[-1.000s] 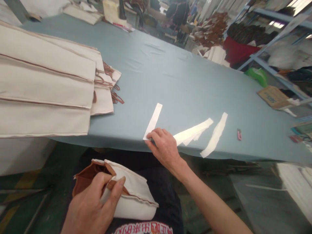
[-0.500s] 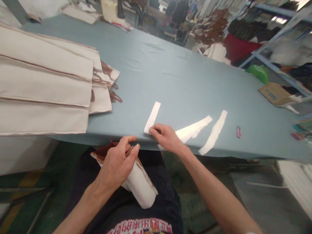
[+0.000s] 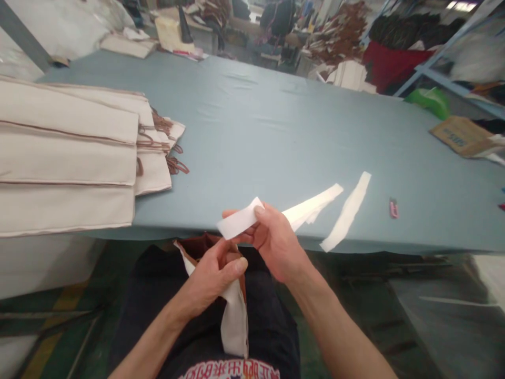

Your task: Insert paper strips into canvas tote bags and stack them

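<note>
Beside table (image 3: 276,142), left fingers (image 3: 235,266) hold open, brown-lined cream pouch (image 3: 235,321), contents unclear; right fingers (image 3: 270,216) pinch white strip (image 3: 237,222).

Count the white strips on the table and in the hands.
At least 4: a held strip in the right hand, two or more overlapping strips on the table beside it, and a separate strip farther right. The overlap may hide more.
</note>
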A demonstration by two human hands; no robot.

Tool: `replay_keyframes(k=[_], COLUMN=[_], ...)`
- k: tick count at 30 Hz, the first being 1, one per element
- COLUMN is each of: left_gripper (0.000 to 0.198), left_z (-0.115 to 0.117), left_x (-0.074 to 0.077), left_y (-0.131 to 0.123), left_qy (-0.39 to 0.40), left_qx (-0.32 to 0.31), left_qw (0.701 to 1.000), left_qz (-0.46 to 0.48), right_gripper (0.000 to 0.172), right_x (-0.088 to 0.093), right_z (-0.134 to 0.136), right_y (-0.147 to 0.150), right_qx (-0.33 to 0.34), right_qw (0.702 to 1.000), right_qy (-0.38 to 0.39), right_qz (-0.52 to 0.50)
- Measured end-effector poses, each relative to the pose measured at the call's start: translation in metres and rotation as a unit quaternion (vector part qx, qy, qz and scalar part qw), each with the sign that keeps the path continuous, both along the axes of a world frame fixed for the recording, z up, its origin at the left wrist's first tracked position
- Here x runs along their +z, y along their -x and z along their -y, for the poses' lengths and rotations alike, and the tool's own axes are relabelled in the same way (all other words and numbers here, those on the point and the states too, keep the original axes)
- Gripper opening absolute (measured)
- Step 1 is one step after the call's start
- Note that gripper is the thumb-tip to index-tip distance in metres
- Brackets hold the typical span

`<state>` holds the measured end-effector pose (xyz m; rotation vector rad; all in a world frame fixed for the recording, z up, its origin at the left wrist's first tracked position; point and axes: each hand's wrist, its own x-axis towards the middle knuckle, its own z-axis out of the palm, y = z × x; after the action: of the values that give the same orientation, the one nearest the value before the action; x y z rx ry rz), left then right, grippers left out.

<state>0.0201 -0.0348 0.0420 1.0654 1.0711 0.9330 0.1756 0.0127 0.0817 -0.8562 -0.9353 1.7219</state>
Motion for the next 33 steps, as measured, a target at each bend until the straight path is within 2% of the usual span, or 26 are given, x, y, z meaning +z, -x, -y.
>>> replay_keyframes(k=[2,3,6,8,12,17,22,25,30,33], left_gripper=[0.098,0.1,0.09,0.08,0.059,0.064,0.066,0.064,0.056,0.042], left_z=[0.01,0.014,0.026,0.034,0.047,0.061,0.082,0.096,0.112,0.115], left_x=[-0.004,-0.005,0.001,0.009,0.023,0.028,0.026,0.027,0.042,0.053], left_y=[-0.011,-0.015,-0.021,-0.019,-0.008,0.015,0.047,0.061,0.066,0.067], left_qy=[0.003,0.012,0.068,0.097,0.079,0.064,0.068,0.067,0.024,-0.078], left_qx=[0.04,0.07,0.163,0.206,0.246,0.28,0.295,0.27,0.205,0.157], left_qw=[0.998,0.994,0.967,0.951,0.951,0.95,0.949,0.96,0.977,0.975], left_qz=[0.056,0.087,0.181,0.21,0.168,0.124,0.083,0.039,-0.049,-0.14], right_gripper=[0.036,0.035,0.036,0.038,0.04,0.044,0.05,0.054,0.059,0.048], right_x=[0.001,0.0,-0.008,-0.016,-0.035,-0.054,-0.071,-0.079,-0.077,-0.065], right_z=[0.019,0.028,0.054,0.068,0.094,0.121,0.138,0.146,0.155,0.149], right_y=[0.004,0.005,0.007,0.008,0.015,0.029,0.034,0.03,0.017,0.009], right_qx=[-0.033,-0.053,-0.094,-0.105,-0.115,-0.117,-0.104,-0.09,-0.018,-0.061], right_qw=[0.999,0.998,0.994,0.993,0.988,0.983,0.974,0.971,0.967,0.953], right_qy=[0.023,0.031,0.049,0.053,0.073,0.136,0.192,0.198,0.098,0.036], right_qz=[-0.024,-0.03,-0.023,0.016,0.073,0.044,0.055,0.101,0.234,0.295])
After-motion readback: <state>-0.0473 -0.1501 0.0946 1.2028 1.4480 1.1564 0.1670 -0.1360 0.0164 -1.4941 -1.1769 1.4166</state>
